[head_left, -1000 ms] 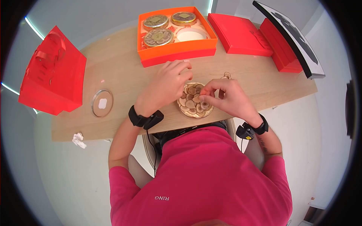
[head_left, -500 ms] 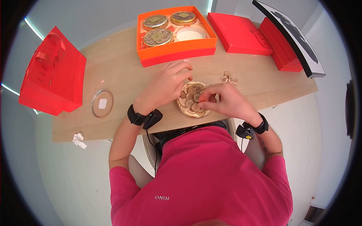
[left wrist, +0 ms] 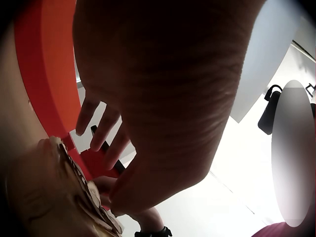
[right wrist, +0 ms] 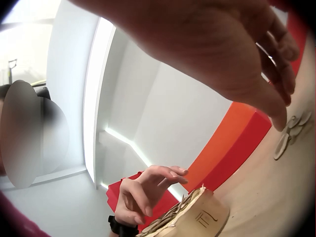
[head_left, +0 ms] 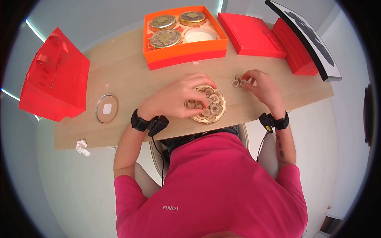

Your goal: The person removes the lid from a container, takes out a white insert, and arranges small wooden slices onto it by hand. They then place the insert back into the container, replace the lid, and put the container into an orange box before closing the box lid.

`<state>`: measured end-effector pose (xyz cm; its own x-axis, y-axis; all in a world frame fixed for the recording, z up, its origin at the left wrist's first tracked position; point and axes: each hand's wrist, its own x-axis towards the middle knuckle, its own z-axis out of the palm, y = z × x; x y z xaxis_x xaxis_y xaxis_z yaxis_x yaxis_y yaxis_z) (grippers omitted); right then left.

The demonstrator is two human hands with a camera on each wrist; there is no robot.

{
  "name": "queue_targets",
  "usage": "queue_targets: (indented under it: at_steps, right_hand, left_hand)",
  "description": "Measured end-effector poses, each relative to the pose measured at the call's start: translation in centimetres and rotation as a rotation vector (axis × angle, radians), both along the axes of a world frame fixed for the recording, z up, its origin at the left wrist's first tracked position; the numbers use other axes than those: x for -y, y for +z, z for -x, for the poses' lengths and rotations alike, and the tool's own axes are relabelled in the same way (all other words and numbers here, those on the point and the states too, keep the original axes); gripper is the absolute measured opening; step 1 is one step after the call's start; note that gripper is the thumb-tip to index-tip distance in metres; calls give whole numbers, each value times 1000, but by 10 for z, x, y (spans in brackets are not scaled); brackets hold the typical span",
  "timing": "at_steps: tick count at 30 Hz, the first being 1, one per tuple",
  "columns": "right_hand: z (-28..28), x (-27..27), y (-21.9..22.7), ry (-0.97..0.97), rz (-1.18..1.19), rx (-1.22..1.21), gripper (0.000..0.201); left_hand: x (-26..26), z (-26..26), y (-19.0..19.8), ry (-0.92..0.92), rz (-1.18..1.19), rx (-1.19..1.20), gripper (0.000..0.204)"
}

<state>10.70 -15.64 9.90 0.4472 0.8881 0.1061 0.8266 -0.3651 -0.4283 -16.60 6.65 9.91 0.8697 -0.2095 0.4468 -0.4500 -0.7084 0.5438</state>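
Note:
A round tub [head_left: 223, 106] sits near the table's front edge, filled with overlapping dark-rimmed dried slices [head_left: 214, 108]. My left hand [head_left: 180, 95] hovers over its left side, fingers loosely bent and the thumb and forefinger tips right at the slices. The right wrist view shows this left hand [right wrist: 143, 195] with thumb and fingers apart. My right hand [head_left: 263, 88] reaches down to a small cluster of loose slices [head_left: 237, 81] on the table right of the tub. In its wrist view, the fingertips lie just beside these loose slices [right wrist: 295, 129], with nothing visible between them.
An orange-red box [head_left: 186, 55] at the back holds several round tins beside one vacant round recess. A flat red box [head_left: 252, 35] and a framed panel [head_left: 313, 39] stand back right. Leftward are a red gift bag [head_left: 55, 79], a clear round lid [head_left: 107, 113] and crumpled tissue [head_left: 82, 147].
My right hand has left the tub and moved right to the loose slices. My left hand has shifted slightly right and lower, its fingers now over the slices in the tub.

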Motion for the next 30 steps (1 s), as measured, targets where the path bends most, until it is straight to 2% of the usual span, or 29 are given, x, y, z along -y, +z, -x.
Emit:
queue_targets:
  at_steps: [7, 15, 18, 21, 24, 30]
  right_hand:
    - [6, -15, -18, 93, -54, -30, 19]
    - [13, -14, -5, 125, -116, -104, 15]
    - [30, -12, 16, 174, -200, -144, 15]
    - [56, -9, 31, 277, -299, -124, 16]
    - [79, -11, 30, 396, -330, -119, 15]
    - [104, -22, 18, 570, -473, -41, 19]
  left_hand:
    - [0, -1, -2, -19, -15, -16, 10]
    - [4, -2, -2, -16, -28, 4, 8]
    - [2, 4, 4, 143, 87, -57, 8]
    - [-4, 1, 4, 317, 41, 143, 8]
    - [-6, 0, 2, 461, 61, 131, 8]
    - [-4, 0, 2, 507, 73, 137, 8]
